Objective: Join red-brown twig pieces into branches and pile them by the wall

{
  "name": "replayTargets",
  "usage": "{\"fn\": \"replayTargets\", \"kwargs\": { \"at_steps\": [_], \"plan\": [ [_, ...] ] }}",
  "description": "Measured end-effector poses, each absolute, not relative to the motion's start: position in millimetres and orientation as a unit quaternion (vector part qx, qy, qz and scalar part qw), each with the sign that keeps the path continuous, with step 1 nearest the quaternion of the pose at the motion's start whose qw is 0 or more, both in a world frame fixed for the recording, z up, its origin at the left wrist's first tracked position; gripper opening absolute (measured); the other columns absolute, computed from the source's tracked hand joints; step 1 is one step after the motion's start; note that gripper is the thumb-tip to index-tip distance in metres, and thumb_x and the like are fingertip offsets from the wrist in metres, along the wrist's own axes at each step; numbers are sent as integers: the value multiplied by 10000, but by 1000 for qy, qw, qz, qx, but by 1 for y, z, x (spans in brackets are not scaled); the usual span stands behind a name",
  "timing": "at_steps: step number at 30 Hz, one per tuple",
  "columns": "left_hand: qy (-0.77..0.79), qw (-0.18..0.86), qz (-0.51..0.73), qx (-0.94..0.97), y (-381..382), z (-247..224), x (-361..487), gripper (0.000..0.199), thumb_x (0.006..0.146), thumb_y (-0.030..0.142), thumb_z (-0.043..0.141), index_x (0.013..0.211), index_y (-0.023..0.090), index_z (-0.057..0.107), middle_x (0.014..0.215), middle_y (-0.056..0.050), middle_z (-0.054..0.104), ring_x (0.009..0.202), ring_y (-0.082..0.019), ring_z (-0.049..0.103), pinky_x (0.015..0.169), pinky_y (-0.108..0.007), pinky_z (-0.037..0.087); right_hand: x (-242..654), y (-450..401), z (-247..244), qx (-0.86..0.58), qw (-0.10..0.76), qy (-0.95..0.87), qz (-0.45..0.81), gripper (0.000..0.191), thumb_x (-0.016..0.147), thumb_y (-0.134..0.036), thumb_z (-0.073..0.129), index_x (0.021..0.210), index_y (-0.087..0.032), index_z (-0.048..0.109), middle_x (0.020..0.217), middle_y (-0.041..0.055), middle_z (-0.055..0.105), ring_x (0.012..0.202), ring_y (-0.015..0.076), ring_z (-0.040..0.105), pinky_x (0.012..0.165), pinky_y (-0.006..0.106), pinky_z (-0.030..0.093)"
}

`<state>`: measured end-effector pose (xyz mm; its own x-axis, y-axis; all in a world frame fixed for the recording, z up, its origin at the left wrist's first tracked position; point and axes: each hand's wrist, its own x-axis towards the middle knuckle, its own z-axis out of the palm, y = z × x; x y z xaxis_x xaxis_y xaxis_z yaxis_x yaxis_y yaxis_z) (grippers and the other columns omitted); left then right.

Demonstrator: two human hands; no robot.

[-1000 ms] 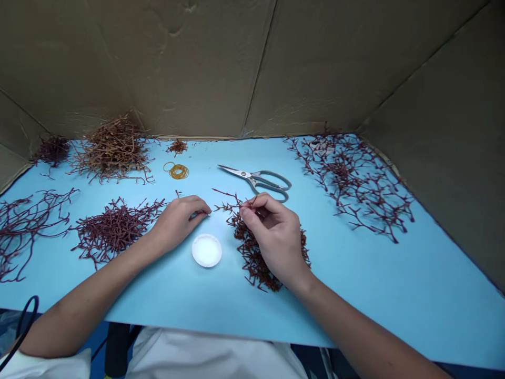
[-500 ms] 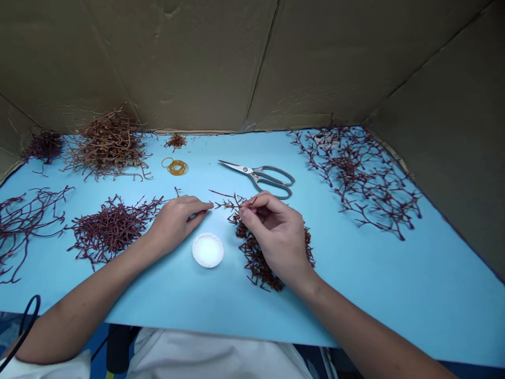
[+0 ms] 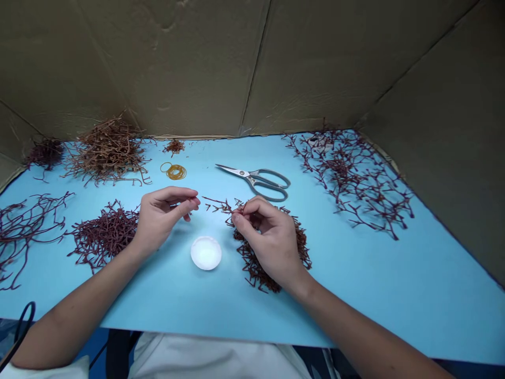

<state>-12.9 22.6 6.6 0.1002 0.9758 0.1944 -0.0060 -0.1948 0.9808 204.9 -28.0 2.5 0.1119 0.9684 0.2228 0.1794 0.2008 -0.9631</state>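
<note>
My right hand (image 3: 272,237) is closed, thumb and forefinger pinching a thin dark-red twig (image 3: 216,200) whose free end points left. Under that hand lies a heap of short, forked brown-red twig pieces (image 3: 256,268), partly hidden by the palm. My left hand (image 3: 161,213) is raised a little, with thumb and fingertips together close to the twig's free end. Whatever those fingertips hold, if anything, is too small to make out. Between the hands and nearer me stands a small round white dish (image 3: 205,253). Left of it, a pile of dark-red twigs (image 3: 104,234) reaches behind my left wrist.
Grey-handled scissors (image 3: 256,180) lie beyond my hands. Yellow rubber bands (image 3: 175,171) and a small heap of bits (image 3: 174,146) lie behind. A brown twig pile (image 3: 108,150) stands back left, branching twigs (image 3: 351,173) spread right. Cardboard walls (image 3: 189,68) enclose the blue table (image 3: 374,295).
My left hand has lifted off the table and drawn back to the left, its fingers now together. My right hand has shifted slightly left, still pinching the twig.
</note>
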Motion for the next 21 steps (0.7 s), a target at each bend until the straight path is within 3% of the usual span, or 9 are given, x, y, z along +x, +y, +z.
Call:
{"fn": "replayTargets", "kwargs": {
  "at_steps": [5, 11, 16, 21],
  "plan": [
    [417, 485, 535, 553, 19, 6, -11, 141, 801, 241, 902, 930, 219, 850, 837, -47, 833, 763, -185, 797, 557, -235, 627, 203, -30, 4, -514, 521, -581, 355, 163, 896, -253, 728, 752, -221, 658, 763, -2, 617, 666, 136, 561, 589, 287, 452],
    [438, 456, 526, 569, 17, 8, -10, 173, 772, 289, 929, 890, 200, 839, 799, -44, 822, 681, -180, 781, 523, -247, 630, 201, -30, 5, -513, 506, -600, 348, 104, 887, -219, 735, 783, -220, 728, 743, -8, 619, 641, 128, 558, 562, 277, 432],
    [436, 449, 534, 569, 13, 7, -9, 184, 770, 277, 937, 893, 195, 827, 816, -44, 831, 744, -185, 805, 619, -254, 666, 202, -31, 6, -505, 516, -597, 350, 53, 889, -242, 792, 847, -239, 823, 801, 16, 708, 668, 138, 596, 577, 288, 447],
    [426, 497, 541, 529, 12, 7, -9, 315, 744, 254, 960, 975, 212, 750, 817, -25, 839, 714, -179, 802, 594, -241, 646, 204, -30, 6, -506, 547, -565, 355, 135, 855, -258, 830, 727, -235, 792, 743, 17, 694, 667, 152, 616, 571, 292, 462]
  ]
}}
